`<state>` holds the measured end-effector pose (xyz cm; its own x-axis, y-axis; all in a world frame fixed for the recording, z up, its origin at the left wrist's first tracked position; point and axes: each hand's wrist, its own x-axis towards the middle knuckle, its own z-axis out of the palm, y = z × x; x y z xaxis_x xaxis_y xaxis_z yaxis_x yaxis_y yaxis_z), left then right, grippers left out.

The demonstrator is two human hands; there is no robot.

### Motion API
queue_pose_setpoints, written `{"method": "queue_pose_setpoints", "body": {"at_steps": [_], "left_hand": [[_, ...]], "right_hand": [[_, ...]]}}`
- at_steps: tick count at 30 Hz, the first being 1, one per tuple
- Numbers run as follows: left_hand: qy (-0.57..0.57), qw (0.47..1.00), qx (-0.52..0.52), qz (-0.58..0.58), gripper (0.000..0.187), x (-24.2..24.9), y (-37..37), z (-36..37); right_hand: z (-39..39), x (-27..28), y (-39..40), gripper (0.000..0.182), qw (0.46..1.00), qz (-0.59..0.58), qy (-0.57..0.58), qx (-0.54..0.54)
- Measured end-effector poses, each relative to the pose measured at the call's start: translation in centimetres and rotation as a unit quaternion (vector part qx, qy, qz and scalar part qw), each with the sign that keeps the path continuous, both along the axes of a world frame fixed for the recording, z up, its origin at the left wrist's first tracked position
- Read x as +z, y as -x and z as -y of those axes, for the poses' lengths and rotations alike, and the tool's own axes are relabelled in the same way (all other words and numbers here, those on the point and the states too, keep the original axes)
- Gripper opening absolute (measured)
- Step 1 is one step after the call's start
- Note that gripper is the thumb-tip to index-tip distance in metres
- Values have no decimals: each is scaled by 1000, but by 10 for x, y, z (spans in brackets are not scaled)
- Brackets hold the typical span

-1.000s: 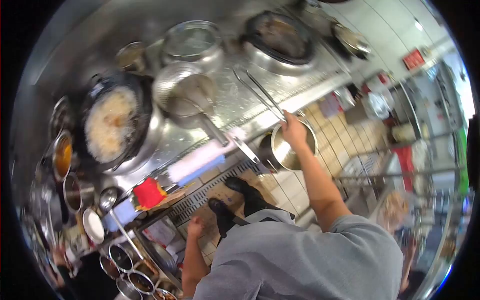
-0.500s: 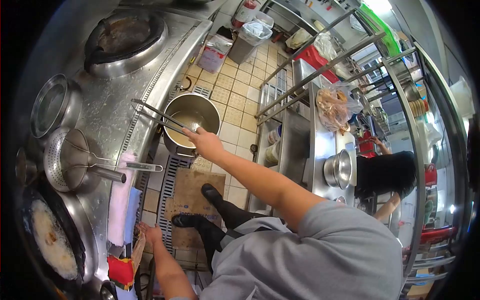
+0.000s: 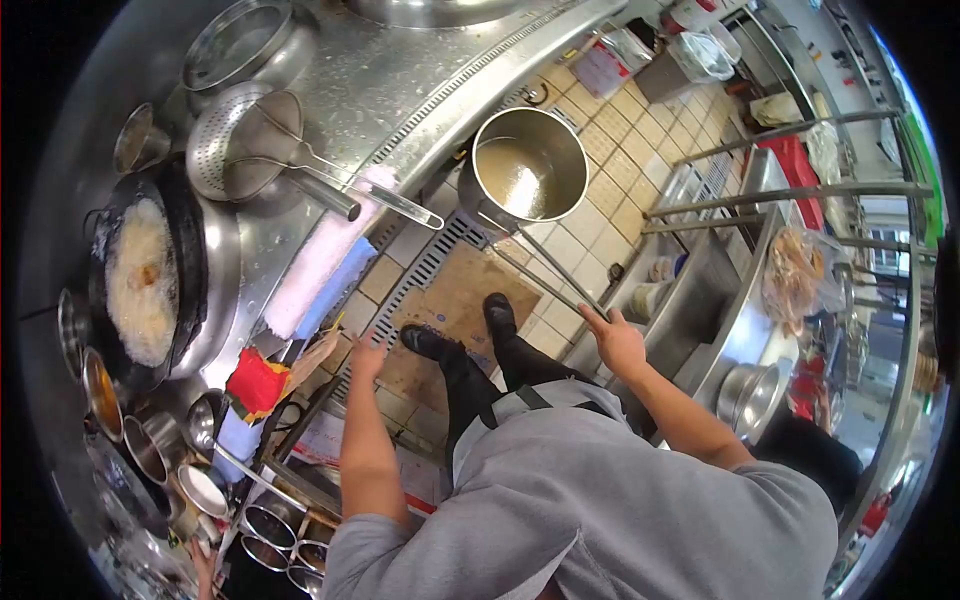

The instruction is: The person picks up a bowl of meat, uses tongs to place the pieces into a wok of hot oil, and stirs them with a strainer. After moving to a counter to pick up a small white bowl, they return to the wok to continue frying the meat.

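My right hand [image 3: 617,342] is closed around one end of a pair of long dark tongs or chopsticks [image 3: 550,270], which point toward a big metal pot [image 3: 480,190] of cloudy liquid. My left hand [image 3: 368,355] hangs near the counter edge, low beside the pink and blue towels [image 3: 325,265]; its fingers are too small to make out clearly. A wok [image 3: 190,270] of bubbling oil with a browned piece in it is on the stove at the left. Strainers [image 3: 265,145] with long handles lie above it on the steel counter.
Cardboard [image 3: 450,310] lies on the tiled floor under my feet. Steel shelving [image 3: 790,190] and metal bowls [image 3: 750,395] stand at the right. A co-worker's hand [image 3: 203,560] shows at the lower left, near pans [image 3: 145,450].
My right hand has drawn back from over the pot toward my right side with the long utensil. The view has turned, showing more of the wok and the pans at left.
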<state>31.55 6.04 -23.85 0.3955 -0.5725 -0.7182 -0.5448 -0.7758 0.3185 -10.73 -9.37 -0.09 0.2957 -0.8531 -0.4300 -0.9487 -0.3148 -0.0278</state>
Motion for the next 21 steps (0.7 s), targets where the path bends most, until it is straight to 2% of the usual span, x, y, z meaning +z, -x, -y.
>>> {"method": "queue_pose_setpoints", "body": {"at_steps": [3, 5, 7, 8, 9, 10, 11, 13, 14, 15, 16, 17, 18, 19, 20, 21], "left_hand": [[-44, 997, 40, -44, 59, -1, 33, -53], [-103, 987, 46, -117, 56, 39, 53, -73], [-69, 982, 125, -125, 49, -11, 76, -146], [-66, 978, 163, -108, 49, 1, 80, -158], [-67, 960, 211, -174, 46, 19, 91, -165], [-59, 935, 255, -240, 43, 37, 103, -172], [-46, 928, 293, -226, 43, 58, 109, -174], [-98, 922, 300, -222, 41, 100, 109, -172], [-90, 919, 317, -218, 41, 86, 115, -192], [-5, 898, 378, -227, 40, 54, 128, -221], [80, 867, 431, -235, 40, 37, 133, -237], [88, 864, 438, -234, 40, 45, 133, -236], [49, 867, 443, -223, 39, 60, 136, -235], [12, 869, 447, -214, 39, 69, 138, -235], [19, 866, 452, -214, 39, 75, 138, -234], [4, 854, 471, -221, 38, 78, 137, -234]], "right_hand": [[44, -41, -20, 42, 999, -19, -8, 50], [81, -85, -43, 28, 996, 26, 1, 84], [134, -168, -67, 28, 988, -11, -41, 148], [158, -191, -80, 29, 980, 101, -53, 163], [183, -204, -97, 31, 958, 210, -73, 181], [198, -196, -120, 33, 959, 192, -195, 70], [209, -184, -142, 35, 937, 158, -310, -44], [209, -171, -166, 33, 894, 204, -346, -198], [216, -186, -162, 33, 963, 176, -205, 2], [223, -201, -163, 34, 969, 141, -47, 198], [215, -177, -177, 34, 971, 165, -55, 165], [205, -150, -189, 34, 972, 187, -63, 131], [207, -171, -191, 32, 957, 252, -50, 134], [190, -142, -206, 32, 956, 252, -47, 144], [169, -113, -222, 31, 886, 411, -206, -58], [148, -81, -240, 31, 731, 528, -350, -252]]}}
